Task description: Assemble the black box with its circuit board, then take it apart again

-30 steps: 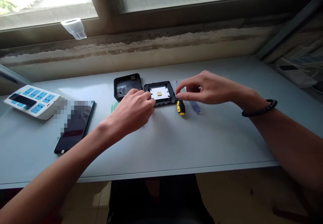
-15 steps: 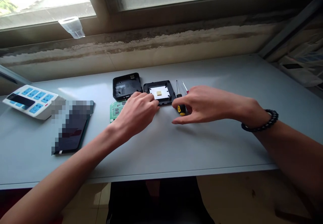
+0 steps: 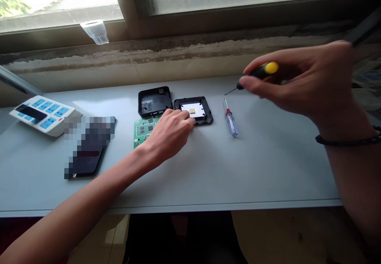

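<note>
In my right hand (image 3: 309, 81), raised above the right side of the table, is a screwdriver (image 3: 262, 71) with a black and yellow handle, its shaft pointing down to the left. My left hand (image 3: 174, 129) lies over the right part of a green circuit board (image 3: 141, 131), its fingers curled close to the front edge of a black plastic casing half (image 3: 209, 117). What those fingers pinch, if anything, is hidden. A white plate with a small yellowish pad (image 3: 192, 111) sits inside that casing half. Behind the board lies another black casing half (image 3: 153, 100), hollow side up.
A second screwdriver (image 3: 231, 124) with a clear handle lies right of the casing. At the left are a dark phone-like device (image 3: 92, 153), partly blurred out, and a white power strip (image 3: 44, 115) with blue sockets. A clear plastic cup piece (image 3: 97, 32) hangs by the window frame.
My right hand has picked up the black and yellow screwdriver from the table and lifted it up to the right. My left hand has stayed over the circuit board.
</note>
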`<state>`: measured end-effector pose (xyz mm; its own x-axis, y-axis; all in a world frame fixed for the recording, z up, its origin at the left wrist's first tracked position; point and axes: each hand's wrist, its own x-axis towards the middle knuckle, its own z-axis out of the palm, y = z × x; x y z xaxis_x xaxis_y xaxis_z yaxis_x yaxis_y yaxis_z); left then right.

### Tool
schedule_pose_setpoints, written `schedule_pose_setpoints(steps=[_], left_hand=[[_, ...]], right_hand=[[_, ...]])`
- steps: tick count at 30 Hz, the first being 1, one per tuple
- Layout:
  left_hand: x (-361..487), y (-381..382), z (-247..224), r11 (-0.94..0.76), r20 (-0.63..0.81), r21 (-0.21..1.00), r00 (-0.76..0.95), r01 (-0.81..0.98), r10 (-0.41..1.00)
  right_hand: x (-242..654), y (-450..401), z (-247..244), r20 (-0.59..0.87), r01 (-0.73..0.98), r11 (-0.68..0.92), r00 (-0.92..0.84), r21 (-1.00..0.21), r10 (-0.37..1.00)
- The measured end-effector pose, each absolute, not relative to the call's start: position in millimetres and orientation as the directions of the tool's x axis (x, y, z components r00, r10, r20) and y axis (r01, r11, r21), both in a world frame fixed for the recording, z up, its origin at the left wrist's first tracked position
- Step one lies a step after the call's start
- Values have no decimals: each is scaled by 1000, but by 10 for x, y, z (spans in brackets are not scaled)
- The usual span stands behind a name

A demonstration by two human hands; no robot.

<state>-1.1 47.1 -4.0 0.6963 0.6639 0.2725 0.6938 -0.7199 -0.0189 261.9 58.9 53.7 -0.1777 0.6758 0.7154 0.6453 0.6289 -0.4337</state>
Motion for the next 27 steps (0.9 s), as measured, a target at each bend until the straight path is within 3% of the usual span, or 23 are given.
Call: schedule_pose_setpoints(steps=[6,9,15,19,23,27], left_hand=[[14,391,-14,-743,224,-91,740,663,634],[34,303,5,-765,223,-118,768,633,601],[80,56,40,-836,292,-90,817,541,497],[55,1,95,-865,365,22,801,501,474],[-29,136,104,-810,483,71,690,582,539],[-99,299,27,-720,386,172,627,672,677]], right_hand=[[2614,749,488,845,525,685,142,-506,515],[2590,820,448,828,413,717,257,-561,499],[2515,823,380,701,272,647,256,-713,665],[2504,828,333,661,204,629,216,-750,718],[2522,874,291,608,114,600,236,-792,758],[2491,865,271,555,41,563,232,-826,798]])
